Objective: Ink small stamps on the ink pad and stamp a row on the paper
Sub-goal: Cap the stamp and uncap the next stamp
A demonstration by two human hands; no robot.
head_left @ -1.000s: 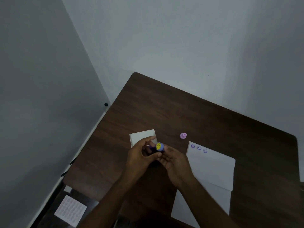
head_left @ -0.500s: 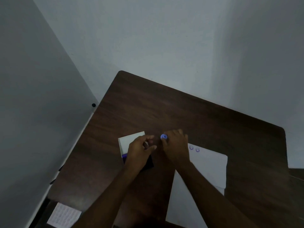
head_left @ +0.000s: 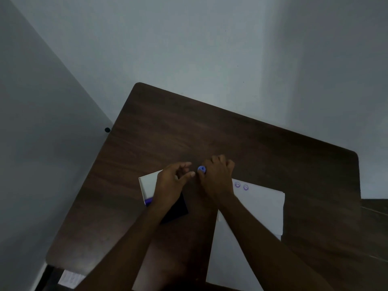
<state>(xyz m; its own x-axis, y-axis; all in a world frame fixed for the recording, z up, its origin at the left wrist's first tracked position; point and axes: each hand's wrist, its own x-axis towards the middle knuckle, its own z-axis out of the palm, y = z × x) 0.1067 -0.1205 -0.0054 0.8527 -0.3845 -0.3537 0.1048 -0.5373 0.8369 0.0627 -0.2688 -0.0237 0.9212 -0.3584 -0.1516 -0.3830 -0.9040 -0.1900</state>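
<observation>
Right hand (head_left: 217,181) pinching blue stamp (head_left: 201,169) at paper's (head_left: 262,206) 10 o'clock corner; left hand (head_left: 171,185) loosely spread over ink pad (head_left: 175,208). Risk: tilted press smears the print, crowding the two smileys (head_left: 241,186).

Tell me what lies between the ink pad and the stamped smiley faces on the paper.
In the head view, both hands: the left hand over the ink pad, then the right hand holding the blue stamp, beside the smiley faces.
</observation>
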